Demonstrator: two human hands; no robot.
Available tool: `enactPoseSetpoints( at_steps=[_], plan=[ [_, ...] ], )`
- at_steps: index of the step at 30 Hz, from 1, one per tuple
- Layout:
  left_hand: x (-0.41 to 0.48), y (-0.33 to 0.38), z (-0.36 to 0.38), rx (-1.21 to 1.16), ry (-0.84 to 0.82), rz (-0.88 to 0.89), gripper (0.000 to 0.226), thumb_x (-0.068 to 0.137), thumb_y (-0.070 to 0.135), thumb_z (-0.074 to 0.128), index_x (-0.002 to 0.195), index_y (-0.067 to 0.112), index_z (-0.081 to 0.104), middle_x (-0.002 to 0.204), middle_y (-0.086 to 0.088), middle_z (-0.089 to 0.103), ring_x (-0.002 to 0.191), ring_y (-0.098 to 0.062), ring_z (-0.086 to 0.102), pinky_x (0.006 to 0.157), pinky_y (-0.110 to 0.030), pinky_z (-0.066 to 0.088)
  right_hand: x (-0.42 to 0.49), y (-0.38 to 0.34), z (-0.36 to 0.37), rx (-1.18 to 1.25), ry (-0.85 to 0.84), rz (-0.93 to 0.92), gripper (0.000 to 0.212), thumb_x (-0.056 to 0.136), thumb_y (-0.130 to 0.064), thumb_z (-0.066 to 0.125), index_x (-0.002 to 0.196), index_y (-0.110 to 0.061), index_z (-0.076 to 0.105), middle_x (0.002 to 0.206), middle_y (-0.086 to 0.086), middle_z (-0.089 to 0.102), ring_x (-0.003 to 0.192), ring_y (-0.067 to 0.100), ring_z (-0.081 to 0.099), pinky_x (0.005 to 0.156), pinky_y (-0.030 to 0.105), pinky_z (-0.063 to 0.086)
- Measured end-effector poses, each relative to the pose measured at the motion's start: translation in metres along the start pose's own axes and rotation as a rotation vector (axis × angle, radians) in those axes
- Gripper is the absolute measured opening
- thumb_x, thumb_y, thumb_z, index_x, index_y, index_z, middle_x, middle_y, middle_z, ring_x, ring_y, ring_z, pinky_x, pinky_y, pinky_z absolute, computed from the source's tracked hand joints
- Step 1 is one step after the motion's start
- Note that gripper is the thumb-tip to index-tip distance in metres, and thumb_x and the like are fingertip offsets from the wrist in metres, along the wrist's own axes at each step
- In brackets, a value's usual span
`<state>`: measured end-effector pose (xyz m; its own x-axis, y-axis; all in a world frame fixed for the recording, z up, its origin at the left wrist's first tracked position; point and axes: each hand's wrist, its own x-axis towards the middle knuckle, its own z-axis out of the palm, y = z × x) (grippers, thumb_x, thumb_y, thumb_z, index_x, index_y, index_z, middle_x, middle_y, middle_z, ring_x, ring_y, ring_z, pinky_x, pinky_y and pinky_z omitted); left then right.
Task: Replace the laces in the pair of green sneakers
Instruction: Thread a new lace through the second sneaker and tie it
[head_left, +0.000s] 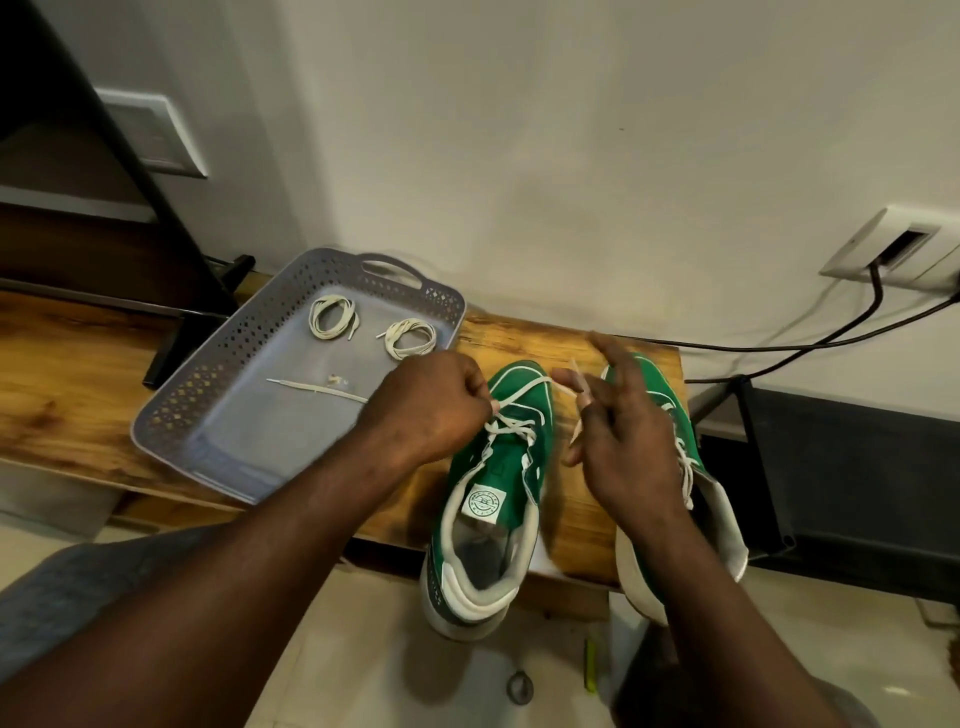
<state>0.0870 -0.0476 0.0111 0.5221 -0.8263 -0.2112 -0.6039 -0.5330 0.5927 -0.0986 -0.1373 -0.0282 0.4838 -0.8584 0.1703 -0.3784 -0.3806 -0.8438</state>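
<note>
Wooden bench top (519, 343) against a plain wall. Item: two green canvas sneakers, left one (493, 488) and right one (675, 415), side by side, long axes running away from the wearer, toes to the wall, heels overhanging the near edge, apparently for reach. Left hand (436, 405) closed, pinching the cream lace (524, 389) at an eyelet; right hand (623, 441) half spread, thumb and forefinger nipping the lace's free end. Grey perforated plastic tray (171, 415) alongside holds two coiled cream laces (332, 317), likely the spares.
</note>
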Motion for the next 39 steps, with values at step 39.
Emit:
enactPoseSetpoints(
  at_steps=[39],
  plan=[
    [-0.009,-0.033,0.030,-0.143,-0.060,-0.183,0.011,0.088,0.024,0.081,0.098,0.024,0.083,0.096,0.005,0.078,0.090,-0.014,0.071,0.089,-0.037,0.060,0.007,0.014,0.049,-0.296,-0.184,-0.119,0.008,0.086,-0.028,0.075,0.090,-0.030,0.082,0.093,-0.014,0.075,0.089,0.012,0.064,0.094,0.044,0.053]
  ],
)
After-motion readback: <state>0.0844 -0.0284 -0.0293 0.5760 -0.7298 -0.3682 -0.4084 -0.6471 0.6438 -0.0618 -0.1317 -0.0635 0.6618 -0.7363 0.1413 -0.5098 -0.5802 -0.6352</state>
